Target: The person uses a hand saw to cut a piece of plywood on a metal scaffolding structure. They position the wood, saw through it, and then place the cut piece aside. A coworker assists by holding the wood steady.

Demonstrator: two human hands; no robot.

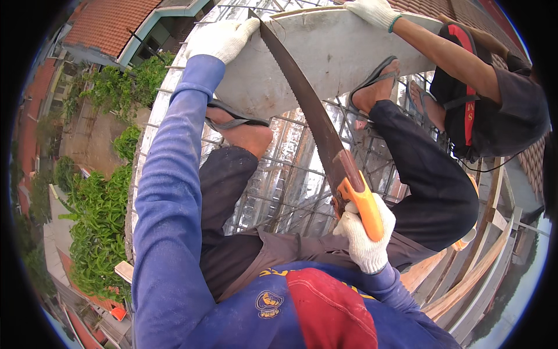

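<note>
My right hand [367, 235], in a white knitted glove, grips the orange handle of a hand saw [299, 96]. Its long dark toothed blade slants up and left across a grey board [331, 55]. My left hand [224, 41], gloved too, is closed at the board's upper left end. Its fingertips come up against the blade near the tip; their far side is hidden. One of my sandalled feet [241, 131] is at the board's lower edge. At the board's far right edge lies a co-worker's gloved hand [373, 13].
Under me a grid of steel bars [296, 168] lies over shiny metal sheeting [273, 198]. The co-worker [488, 110] crouches at the right. Wooden beams [474, 279] stand at the lower right. Past the left edge are green bushes [99, 227] and a tiled roof [110, 26], far below.
</note>
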